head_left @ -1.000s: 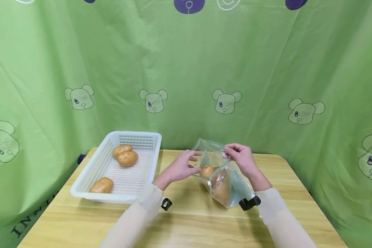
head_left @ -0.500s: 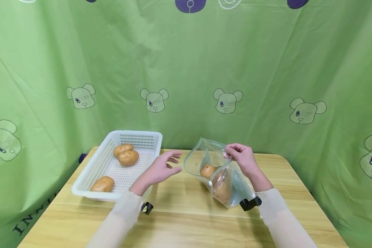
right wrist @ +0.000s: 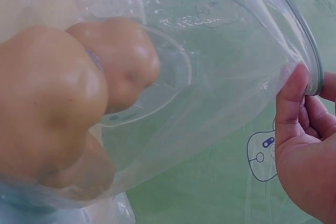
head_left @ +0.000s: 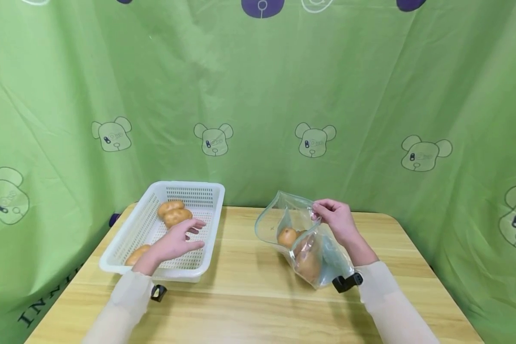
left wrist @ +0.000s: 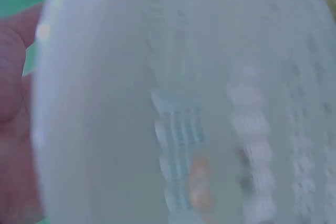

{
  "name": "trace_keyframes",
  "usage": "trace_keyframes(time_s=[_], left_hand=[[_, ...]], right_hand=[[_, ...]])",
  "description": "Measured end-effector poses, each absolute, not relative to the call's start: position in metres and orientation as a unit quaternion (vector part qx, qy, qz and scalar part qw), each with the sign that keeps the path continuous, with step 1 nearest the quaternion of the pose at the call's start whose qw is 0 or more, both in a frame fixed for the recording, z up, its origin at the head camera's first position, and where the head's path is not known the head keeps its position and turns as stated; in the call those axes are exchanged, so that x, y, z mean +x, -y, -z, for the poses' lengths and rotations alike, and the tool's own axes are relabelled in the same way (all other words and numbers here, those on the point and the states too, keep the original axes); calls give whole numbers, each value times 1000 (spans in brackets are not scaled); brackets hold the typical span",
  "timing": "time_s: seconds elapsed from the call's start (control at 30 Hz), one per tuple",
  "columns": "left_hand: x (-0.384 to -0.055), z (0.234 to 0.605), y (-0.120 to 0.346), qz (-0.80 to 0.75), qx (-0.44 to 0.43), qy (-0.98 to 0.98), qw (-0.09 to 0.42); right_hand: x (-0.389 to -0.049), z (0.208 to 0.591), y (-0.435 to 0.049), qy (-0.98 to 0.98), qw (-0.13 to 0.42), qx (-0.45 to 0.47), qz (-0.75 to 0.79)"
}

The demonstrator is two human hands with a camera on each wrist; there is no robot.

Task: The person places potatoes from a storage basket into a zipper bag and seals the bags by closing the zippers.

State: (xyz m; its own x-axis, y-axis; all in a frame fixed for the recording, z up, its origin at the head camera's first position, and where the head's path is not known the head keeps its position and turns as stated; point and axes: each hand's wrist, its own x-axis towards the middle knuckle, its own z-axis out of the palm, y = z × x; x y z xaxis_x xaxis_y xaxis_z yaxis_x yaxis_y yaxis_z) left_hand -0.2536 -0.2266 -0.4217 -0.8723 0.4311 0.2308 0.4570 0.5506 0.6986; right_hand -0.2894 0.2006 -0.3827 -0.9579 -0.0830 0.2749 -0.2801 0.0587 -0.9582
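My left hand (head_left: pixel 176 242) is over the white plastic basket (head_left: pixel 217 205), fingers spread and holding nothing. Below and around it in the basket lie several potatoes; one potato (head_left: pixel 177 216) sits just beyond the fingers, and another potato (head_left: pixel 136 255) is partly covered by the wrist. In the left wrist view the basket wall (left wrist: pixel 105 129) fills the picture, blurred. With thumb and fingers my right hand (head_left: pixel 337 220) pinches the top rim of a clear zip bag (head_left: pixel 266 222), its mouth standing wide. Several potatoes (right wrist: pixel 47 103) rest inside the bag, seen through the plastic in the right wrist view.
Both basket and bag stand on a light wooden table (head_left: pixel 249 306), the basket at left and the bag right of centre. A green curtain (head_left: pixel 258 95) with printed bear heads hangs behind the table and along both sides.
My left hand has moved left from the bag's mouth, across the table, to above the basket. The right hand keeps its pinch on the bag rim, and the bag has stayed in place.
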Motion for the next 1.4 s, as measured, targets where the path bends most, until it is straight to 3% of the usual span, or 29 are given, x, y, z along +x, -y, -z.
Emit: trace_keyframes(time_s=[0.43, 0.77, 1.4], left_hand=[[-250, 440, 285, 330, -222, 917, -22], [-242, 430, 314, 293, -209, 932, -53], [-241, 430, 333, 198, -217, 953, -76]], right_hand=[[-291, 383, -203, 722, 75, 133, -674], [-289, 382, -207, 720, 76, 132, -677], [-288, 385, -206, 712, 82, 137, -683]])
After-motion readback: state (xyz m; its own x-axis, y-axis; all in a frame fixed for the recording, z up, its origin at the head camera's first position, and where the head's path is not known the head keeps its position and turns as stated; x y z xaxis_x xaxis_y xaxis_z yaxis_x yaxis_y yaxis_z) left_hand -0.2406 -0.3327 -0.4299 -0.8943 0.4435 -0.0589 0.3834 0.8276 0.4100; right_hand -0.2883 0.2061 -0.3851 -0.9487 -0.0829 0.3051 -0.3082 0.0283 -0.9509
